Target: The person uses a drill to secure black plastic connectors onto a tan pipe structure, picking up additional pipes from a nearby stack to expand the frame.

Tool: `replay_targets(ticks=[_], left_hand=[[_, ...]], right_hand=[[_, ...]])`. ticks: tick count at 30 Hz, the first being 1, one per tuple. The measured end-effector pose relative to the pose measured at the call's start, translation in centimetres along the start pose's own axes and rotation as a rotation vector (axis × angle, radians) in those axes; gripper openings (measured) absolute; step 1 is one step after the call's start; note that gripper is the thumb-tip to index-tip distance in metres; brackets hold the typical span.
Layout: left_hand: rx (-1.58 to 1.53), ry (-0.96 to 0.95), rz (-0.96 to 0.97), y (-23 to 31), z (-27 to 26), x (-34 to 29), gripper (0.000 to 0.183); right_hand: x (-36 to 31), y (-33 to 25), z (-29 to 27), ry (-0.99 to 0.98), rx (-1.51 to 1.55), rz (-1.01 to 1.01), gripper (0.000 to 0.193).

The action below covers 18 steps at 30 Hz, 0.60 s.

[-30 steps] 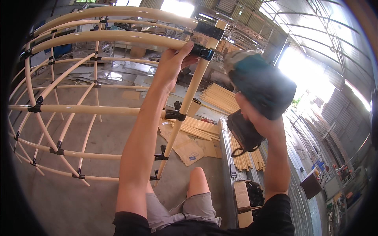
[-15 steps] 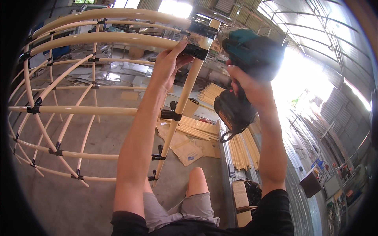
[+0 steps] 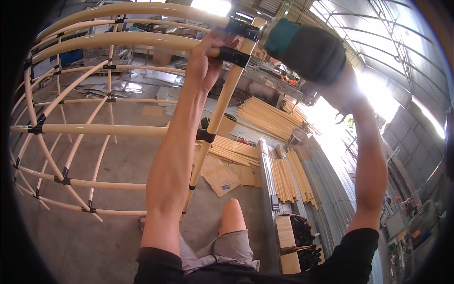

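A cordless power driver, teal and black, is in my right hand, which is closed around its grip. The tool lies almost level, its nose close to the upper black pipe joint; whether they touch is unclear. My left hand is closed at the second tan pipe, with blurred fingertips reaching up beneath the upper joint. Just right of that hand, a lower black joint clasps the slanting tan upright. These pipes belong to a curved frame held together by black joints.
Bundles of tan pipes lie beyond the frame. Long metal profiles run along the right. Flattened cardboard rests on the floor, and an open carton of black parts stands beside my right thigh.
The driver has swung from tilted to nearly level, its nose staying by the upper joint. My right forearm has moved right, and my left fingers have shifted up toward the upper joint.
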<state>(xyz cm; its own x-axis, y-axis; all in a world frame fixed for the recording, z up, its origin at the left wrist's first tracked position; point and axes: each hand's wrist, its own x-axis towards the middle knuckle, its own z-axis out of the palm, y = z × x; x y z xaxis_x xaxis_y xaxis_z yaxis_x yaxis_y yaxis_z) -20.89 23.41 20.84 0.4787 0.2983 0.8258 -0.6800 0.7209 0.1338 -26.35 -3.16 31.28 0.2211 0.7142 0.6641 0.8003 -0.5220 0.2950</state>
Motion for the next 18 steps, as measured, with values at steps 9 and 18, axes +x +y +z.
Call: replay_targets(ticks=[9, 18], left_hand=[[0.004, -0.052, 0.084, -0.5, 0.6, -0.8, 0.058], [0.003, -0.120, 0.105, -0.7, -0.5, -0.5, 0.058]], right_hand=[[-0.1, 0.5, 2.5, -0.062, 0.255, 0.255, 0.047], [0.3, 0.6, 2.6, -0.078, 0.302, 0.294, 0.048]])
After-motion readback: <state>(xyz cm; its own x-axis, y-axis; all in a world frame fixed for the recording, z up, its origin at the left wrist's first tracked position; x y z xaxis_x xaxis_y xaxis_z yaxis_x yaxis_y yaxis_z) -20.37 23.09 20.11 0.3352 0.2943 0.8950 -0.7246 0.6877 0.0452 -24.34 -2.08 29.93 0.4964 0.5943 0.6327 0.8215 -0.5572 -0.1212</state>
